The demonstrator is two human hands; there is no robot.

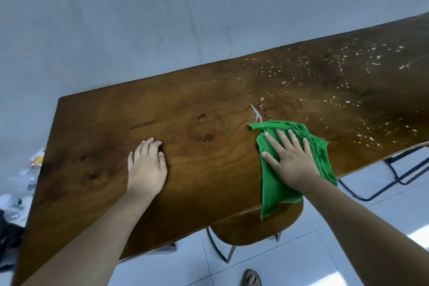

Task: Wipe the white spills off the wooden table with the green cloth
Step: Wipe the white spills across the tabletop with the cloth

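Observation:
My right hand (290, 158) lies flat, fingers spread, pressing the green cloth (276, 188) onto the wooden table (185, 99). The cloth's lower end hangs over the table's near edge. Just beyond its far corner a white streak (256, 113) marks the wood. Many small white spills (348, 72) dot the table's right half, from the middle to the far right. My left hand (147, 167) rests palm down on the bare left part of the table, holding nothing.
A pale wall (162, 18) runs along the table's far edge. A wooden stool (250, 227) stands under the near edge below the cloth. Black metal frame legs (399, 172) show at right. Plastic clutter (25, 181) lies off the left end. A sandalled foot (251, 278) stands on the white tiles.

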